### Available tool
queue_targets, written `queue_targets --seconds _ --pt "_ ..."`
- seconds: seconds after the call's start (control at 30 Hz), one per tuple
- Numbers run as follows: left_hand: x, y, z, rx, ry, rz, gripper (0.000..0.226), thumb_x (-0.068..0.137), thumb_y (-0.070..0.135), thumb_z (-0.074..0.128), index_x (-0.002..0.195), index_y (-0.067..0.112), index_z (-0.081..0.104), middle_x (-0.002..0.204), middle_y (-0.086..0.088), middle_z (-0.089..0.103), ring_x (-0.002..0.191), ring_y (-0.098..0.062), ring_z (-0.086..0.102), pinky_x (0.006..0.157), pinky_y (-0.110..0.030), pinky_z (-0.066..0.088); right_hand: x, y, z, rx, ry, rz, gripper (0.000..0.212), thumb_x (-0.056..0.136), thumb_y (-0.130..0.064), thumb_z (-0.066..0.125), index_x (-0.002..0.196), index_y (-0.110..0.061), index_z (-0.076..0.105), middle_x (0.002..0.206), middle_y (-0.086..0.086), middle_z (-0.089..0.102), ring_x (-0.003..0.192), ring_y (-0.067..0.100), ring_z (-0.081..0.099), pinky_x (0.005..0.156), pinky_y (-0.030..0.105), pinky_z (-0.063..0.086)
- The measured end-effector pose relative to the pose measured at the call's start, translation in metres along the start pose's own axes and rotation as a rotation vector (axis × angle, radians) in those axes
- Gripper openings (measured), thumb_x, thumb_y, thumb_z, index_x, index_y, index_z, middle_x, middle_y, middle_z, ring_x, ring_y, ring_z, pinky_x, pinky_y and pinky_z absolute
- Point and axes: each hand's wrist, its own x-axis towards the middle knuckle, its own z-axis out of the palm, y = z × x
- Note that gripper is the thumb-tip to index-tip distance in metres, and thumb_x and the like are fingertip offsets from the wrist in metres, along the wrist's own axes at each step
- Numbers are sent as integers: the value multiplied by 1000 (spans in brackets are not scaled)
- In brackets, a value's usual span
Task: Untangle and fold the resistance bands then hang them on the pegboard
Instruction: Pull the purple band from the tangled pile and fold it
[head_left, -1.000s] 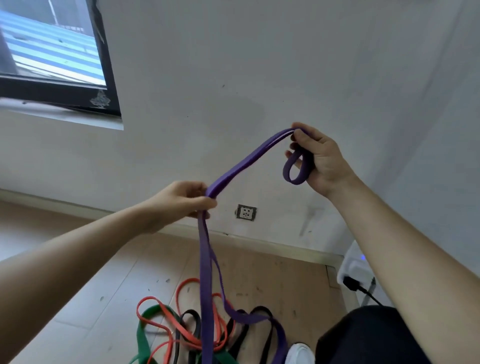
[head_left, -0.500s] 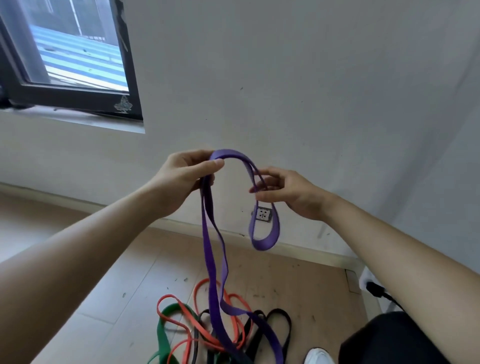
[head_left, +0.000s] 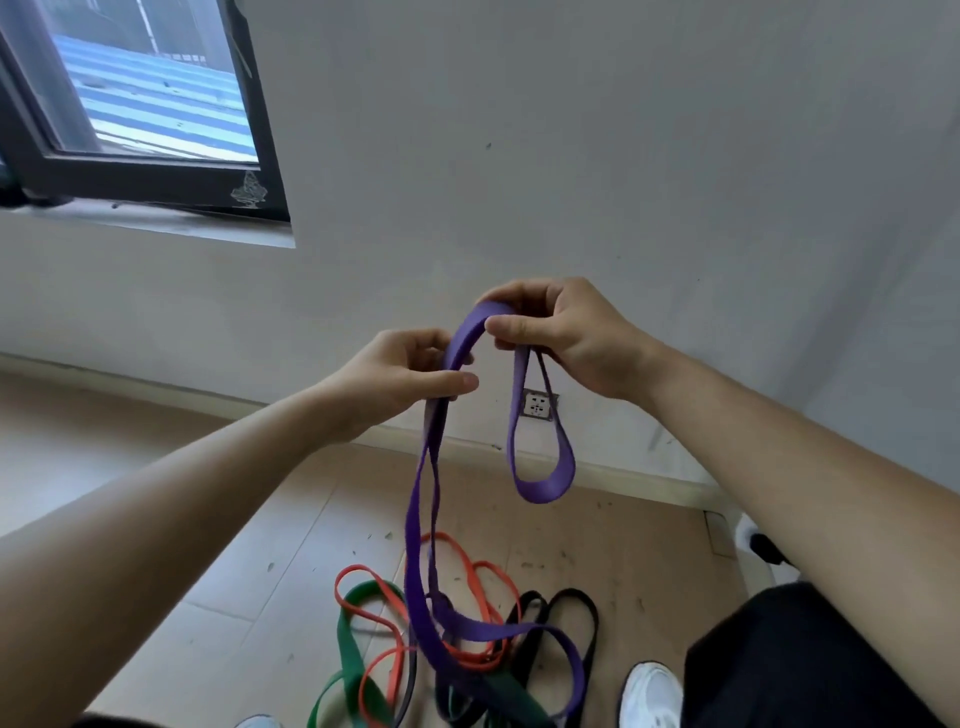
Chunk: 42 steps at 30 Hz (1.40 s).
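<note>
- The wide, flat purple rubber resistance band (head_left: 415, 525) is held up in front of the grey wall (head_left: 571, 156), above the wall socket (head_left: 538, 405).
- The left hand (head_left: 400, 382) pinches the band between thumb and curled fingers, just left of the socket; from this grip two strands of the band hang straight down to the floor.
- The right hand (head_left: 561, 338) is closed on the top of the band's arch, thumb in front and fingers wrapped behind, above the socket and close beside the left hand.
- Below the right hand a short loop of the purple band dangles in front of the socket, its lower end clear of the floor.
- On the wooden floor (head_left: 623, 571), well below the socket, lies a tangled heap: a thin orange band (head_left: 363, 613), a broad green band (head_left: 350, 644) and a black band (head_left: 582, 608), with the purple band's lower end lying across them.
- A white shoe (head_left: 649, 691) stands just right of the heap, beside a black-clad leg (head_left: 779, 665).
- A dark-framed window (head_left: 156, 171) sits high on the wall, well left of the socket.
</note>
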Motion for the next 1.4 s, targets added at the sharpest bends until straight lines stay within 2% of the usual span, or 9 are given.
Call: queue_targets --seconds 0.2,0.4,0.53,0.7,0.8,0.93,1.1,1.3,1.4 --pt "2 -18 11 18 -51 -69 30 87 16 77 113 10 65 100 -10 73 96 -25 72 89 -33 57 -2 -13 -32 212 250 -52 45 80 -24 73 119 -2 67 103 11 67 85 17 64 92 37 51" --pt "10 -13 18 38 -108 -60 25 87 18 75 109 12 64 97 -10 73 98 -28 73 94 -37 57 -6 -19 -59 384 353 -30 14 93 -13 67 107 -13 70 91 0 67 79 12 61 91 35 49" --pt "13 -1 8 -25 -70 -50 44 77 30 75 113 5 64 96 -12 73 95 -27 74 95 -41 58 -8 -14 -70 428 371 -21 13 95 -15 65 107 -16 70 87 -3 65 79 11 60 94 35 46" --pt "13 13 -12 -267 169 18 45 75 32 76 113 7 71 84 3 67 82 -18 67 95 -43 58 -19 14 -86 244 260 82 47 70 -31 82 113 -16 70 88 -1 66 80 14 64 88 37 48" --pt "12 23 -17 -366 225 69 49 73 39 78 112 9 74 75 5 58 73 -13 59 87 -34 56 -21 28 -78 1 82 171 50 76 -23 82 123 -15 66 90 5 65 86 17 65 83 32 49" --pt "13 31 -10 -335 222 101 26 91 26 70 110 9 73 77 3 55 71 -13 55 86 -34 54 -19 32 -43 -129 -104 233 48 84 -12 80 128 -12 63 91 3 70 92 26 70 89 37 58" --pt "15 28 1 -154 156 103 26 93 20 71 115 7 72 90 -7 66 77 -19 55 77 -31 49 -4 17 -4 7 -74 79 58 83 -17 81 136 -14 58 127 6 68 117 19 66 102 34 52" --pt "7 13 -11 47 71 36 33 82 33 79 108 13 74 82 -3 68 74 -13 60 75 -29 53 7 21 17 -136 -30 5 25 87 -8 78 112 -6 73 96 2 75 90 9 70 89 25 56" --pt "3 2 -20 115 31 -26 36 80 23 82 109 9 68 86 -9 72 77 -20 67 81 -42 58 11 18 14 -151 -6 -13 26 85 -7 79 110 -9 74 97 2 75 89 8 70 87 25 56"
